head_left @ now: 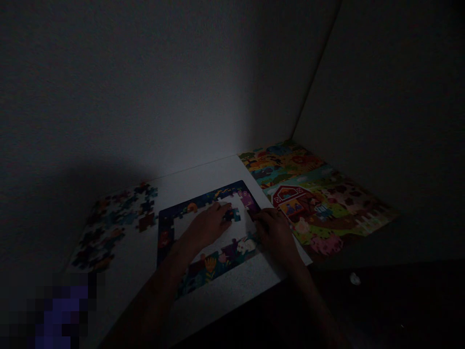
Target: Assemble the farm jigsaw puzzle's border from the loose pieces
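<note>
Puzzle border [203, 274] mostly filled around a bare white middle, with loose pieces [116, 225] left in a scattered patch on the table [218, 177] and a farm picture [312, 203] beside it. Left hand [205, 225] over a small clump of pieces [231, 214] inside the border, right hand [276, 231] curled at its right edge, any grip too dim to tell

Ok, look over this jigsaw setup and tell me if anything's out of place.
One thing stands out: a small pale scrap lies alone on the dark surface beyond the edge of the white table, away from the loose jigsaw pieces. It's too dim to tell what it is.
</note>
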`<control>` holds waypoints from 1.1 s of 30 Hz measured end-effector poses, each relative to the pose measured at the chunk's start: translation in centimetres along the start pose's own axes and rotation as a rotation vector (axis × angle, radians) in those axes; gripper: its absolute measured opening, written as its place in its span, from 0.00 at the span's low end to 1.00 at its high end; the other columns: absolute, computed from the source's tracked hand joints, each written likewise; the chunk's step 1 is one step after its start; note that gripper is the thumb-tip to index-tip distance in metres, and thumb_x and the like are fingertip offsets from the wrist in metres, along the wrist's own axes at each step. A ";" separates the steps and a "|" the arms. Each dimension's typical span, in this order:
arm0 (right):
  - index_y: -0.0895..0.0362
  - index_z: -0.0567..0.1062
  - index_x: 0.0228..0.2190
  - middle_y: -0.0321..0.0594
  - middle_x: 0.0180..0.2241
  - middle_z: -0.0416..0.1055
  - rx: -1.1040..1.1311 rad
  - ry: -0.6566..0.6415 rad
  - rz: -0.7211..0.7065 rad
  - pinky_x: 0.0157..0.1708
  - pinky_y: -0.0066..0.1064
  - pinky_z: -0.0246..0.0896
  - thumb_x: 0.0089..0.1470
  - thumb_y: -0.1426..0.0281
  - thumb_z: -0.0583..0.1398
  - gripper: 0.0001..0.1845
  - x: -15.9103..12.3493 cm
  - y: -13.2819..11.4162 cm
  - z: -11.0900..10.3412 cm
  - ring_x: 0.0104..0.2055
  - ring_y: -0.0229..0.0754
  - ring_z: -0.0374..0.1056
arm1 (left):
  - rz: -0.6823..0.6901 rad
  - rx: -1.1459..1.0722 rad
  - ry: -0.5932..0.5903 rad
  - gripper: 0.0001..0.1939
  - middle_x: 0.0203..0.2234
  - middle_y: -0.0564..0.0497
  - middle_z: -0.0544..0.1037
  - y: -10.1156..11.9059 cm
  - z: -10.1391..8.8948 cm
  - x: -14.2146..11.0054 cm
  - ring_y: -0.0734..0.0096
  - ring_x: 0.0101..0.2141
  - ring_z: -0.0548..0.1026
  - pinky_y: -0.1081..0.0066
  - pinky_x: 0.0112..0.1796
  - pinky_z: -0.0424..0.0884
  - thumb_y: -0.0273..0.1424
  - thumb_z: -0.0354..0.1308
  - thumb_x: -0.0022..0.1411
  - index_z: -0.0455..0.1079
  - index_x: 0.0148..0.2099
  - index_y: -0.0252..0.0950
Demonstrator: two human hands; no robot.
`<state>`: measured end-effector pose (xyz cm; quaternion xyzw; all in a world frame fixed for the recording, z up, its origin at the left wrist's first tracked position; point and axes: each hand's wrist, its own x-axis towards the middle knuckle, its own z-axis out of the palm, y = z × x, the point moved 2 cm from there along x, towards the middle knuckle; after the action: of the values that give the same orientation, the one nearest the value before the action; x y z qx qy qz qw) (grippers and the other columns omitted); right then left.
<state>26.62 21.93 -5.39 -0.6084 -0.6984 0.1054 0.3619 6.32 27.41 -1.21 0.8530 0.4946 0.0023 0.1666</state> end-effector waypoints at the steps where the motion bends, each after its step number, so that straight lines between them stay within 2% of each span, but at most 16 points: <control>1: 0.55 0.77 0.36 0.45 0.40 0.72 -0.001 -0.005 -0.004 0.48 0.43 0.57 0.56 0.75 0.57 0.10 0.0 0.0 0.0 0.44 0.49 0.66 | -0.022 -0.006 -0.004 0.26 0.57 0.41 0.69 0.1 0.1 0.0 0.54 0.52 0.73 0.61 0.50 0.69 0.35 0.53 0.68 0.58 0.65 0.38; 9: 0.56 0.77 0.36 0.45 0.40 0.72 0.018 -0.019 -0.026 0.46 0.41 0.58 0.56 0.75 0.56 0.10 0.1 0.2 -0.1 0.44 0.48 0.67 | -0.065 -0.068 0.027 0.21 0.48 0.45 0.78 -0.2 0.0 0.4 0.58 0.44 0.78 0.66 0.42 0.70 0.37 0.56 0.66 0.66 0.59 0.38; 19: 0.56 0.77 0.35 0.45 0.39 0.73 0.051 -0.003 -0.003 0.46 0.42 0.59 0.55 0.71 0.55 0.10 0.1 0.6 0.2 0.43 0.49 0.66 | -0.114 -0.004 0.173 0.16 0.47 0.40 0.73 -0.9 0.1 -2.3 0.52 0.47 0.74 0.61 0.45 0.70 0.34 0.60 0.61 0.68 0.50 0.32; 24: 0.55 0.77 0.35 0.46 0.38 0.73 0.102 0.003 0.019 0.46 0.43 0.60 0.55 0.68 0.54 0.12 0.2 0.8 0.0 0.44 0.50 0.67 | -0.108 -0.017 0.227 0.16 0.47 0.43 0.72 -1.0 -0.4 -3.9 0.56 0.47 0.74 0.64 0.45 0.70 0.33 0.58 0.62 0.67 0.51 0.34; 30: 0.55 0.77 0.36 0.45 0.37 0.74 0.188 0.022 0.090 0.44 0.41 0.63 0.51 0.68 0.54 0.13 0.4 1.2 -0.3 0.42 0.49 0.69 | -0.144 -0.110 0.246 0.16 0.49 0.45 0.71 -1.7 -1.1 -6.0 0.62 0.41 0.76 0.67 0.40 0.71 0.35 0.56 0.64 0.66 0.53 0.38; 33: 0.54 0.77 0.36 0.44 0.37 0.75 0.222 0.048 0.121 0.44 0.41 0.64 0.50 0.68 0.54 0.14 0.4 1.4 -0.3 0.41 0.48 0.70 | -0.060 -0.162 0.246 0.19 0.50 0.44 0.70 -1.2 -1.2 -5.9 0.61 0.42 0.76 0.65 0.43 0.71 0.32 0.55 0.64 0.64 0.56 0.36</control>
<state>27.87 22.53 -5.90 -0.6080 -0.6356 0.1893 0.4365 2.04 23.33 0.54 0.8150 0.5345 0.1417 0.1733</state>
